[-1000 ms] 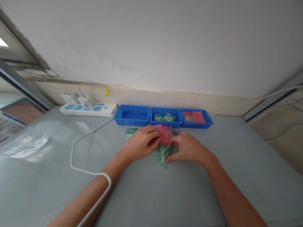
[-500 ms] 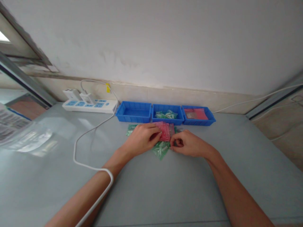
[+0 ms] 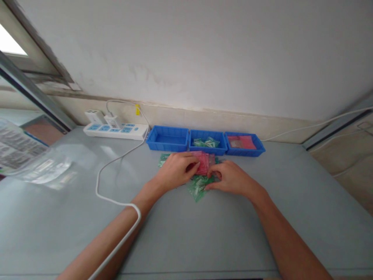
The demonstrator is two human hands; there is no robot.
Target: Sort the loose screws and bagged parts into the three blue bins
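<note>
My left hand rests on a stack of pink plastic packets, with thumb and fingers closed at its left edge. Just in front of the stack lie several clear-green plastic packets with small thin pieces inside. My right hand is at their right side, thumb and forefinger apart, the tips touching or very close to the green plastic. Another green packet sticks out behind my left hand. Thin dark pins show behind my right hand. What lies under my palms is hidden.
Three blue trays stand along the wall: a left one, a middle one with green packets, and a right one with pink packets. A white power strip has a cable crossing my left forearm. A clear plastic container stands left.
My right thumb and forefinger have parted and moved slightly left over the green packets, which have shifted a little towards me. My left hand stays on the pink stack. The view has tilted slightly.
</note>
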